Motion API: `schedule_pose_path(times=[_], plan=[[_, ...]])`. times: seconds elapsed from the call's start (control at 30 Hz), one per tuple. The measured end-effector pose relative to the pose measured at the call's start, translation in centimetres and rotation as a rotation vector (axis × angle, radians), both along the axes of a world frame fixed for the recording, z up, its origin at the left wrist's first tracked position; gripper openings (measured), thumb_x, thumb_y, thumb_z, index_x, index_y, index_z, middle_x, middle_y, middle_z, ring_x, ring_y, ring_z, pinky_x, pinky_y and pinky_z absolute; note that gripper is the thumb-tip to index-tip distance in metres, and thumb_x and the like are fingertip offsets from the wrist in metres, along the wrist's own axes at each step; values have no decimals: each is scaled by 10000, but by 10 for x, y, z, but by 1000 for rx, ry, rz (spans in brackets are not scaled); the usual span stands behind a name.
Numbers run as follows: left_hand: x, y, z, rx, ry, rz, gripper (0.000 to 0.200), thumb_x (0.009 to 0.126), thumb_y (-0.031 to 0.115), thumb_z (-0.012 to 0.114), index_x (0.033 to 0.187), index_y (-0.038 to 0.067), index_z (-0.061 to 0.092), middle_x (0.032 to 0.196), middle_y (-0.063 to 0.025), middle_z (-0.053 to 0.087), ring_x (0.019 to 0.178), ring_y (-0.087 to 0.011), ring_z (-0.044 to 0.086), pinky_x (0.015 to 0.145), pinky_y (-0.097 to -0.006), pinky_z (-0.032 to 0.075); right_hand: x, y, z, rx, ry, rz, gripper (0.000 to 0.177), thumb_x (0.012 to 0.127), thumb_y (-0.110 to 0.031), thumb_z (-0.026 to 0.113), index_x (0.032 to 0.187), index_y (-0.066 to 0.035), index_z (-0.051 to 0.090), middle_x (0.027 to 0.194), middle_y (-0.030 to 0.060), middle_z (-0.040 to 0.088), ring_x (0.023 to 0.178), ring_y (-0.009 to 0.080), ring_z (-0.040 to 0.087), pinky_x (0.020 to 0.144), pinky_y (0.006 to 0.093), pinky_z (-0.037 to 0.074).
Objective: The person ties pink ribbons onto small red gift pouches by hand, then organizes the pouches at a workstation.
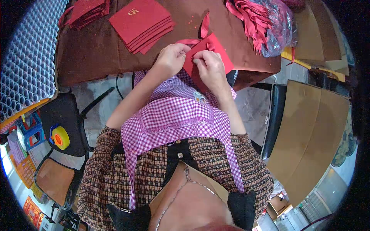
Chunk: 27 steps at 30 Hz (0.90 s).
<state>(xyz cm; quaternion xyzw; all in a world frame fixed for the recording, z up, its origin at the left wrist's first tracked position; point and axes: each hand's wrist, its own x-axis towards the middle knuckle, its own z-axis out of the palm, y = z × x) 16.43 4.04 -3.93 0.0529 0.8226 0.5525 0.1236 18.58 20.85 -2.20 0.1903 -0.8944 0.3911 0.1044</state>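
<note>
A red card or small bag (222, 55) lies tilted at the front edge of the brown-covered table, with a red ribbon (205, 26) reaching up from it and another stretch to its left. My right hand (211, 67) rests on the red piece, thumb and fingers pinched together near its middle. At its left edge is my left hand (172, 58), its fingertips also pinched. Whatever thin thing is between the fingertips of either hand is too small to make out.
Stacked red pieces (142, 23) with a gold mark and a second pile (88, 11) lie further left on the brown cloth (92, 50). Red ribbons (252, 23) and clear plastic (279, 29) are at the right. Cardboard (308, 134) stands right; a chair holds yellow tape (61, 137).
</note>
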Motion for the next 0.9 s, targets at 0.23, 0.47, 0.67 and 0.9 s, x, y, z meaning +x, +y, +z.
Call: schedule_pose_path(times=[0.23,0.47,0.67,0.9], plan=[[5,2,13,-96,56,14,253,788,41,534,1010,-16,641,947,-207,656,888,-302,652,801,-375,509,2,-2,4,-14,-120,-56,104,762,-78,640,846,-21,619,802,117,643,779,271,586,693,368,469],[8,4,9,-73,109,31,236,759,46,563,974,-8,646,938,-190,651,880,-301,637,803,-380,506,0,-2,-2,-61,-178,-84,117,759,-87,647,852,-20,624,783,126,650,749,262,597,686,369,479],[10,6,12,-101,131,28,222,779,33,576,986,-6,647,893,-138,654,793,-213,619,741,-323,505,4,-9,-5,-72,-188,-125,91,759,-78,640,828,-23,619,775,132,648,744,285,600,684,384,483],[11,10,6,-109,71,45,207,809,26,569,998,3,649,868,-117,663,725,-145,612,681,-287,504,6,-18,-16,38,247,-44,114,711,7,652,774,-20,561,730,130,576,706,306,560,674,399,418]])
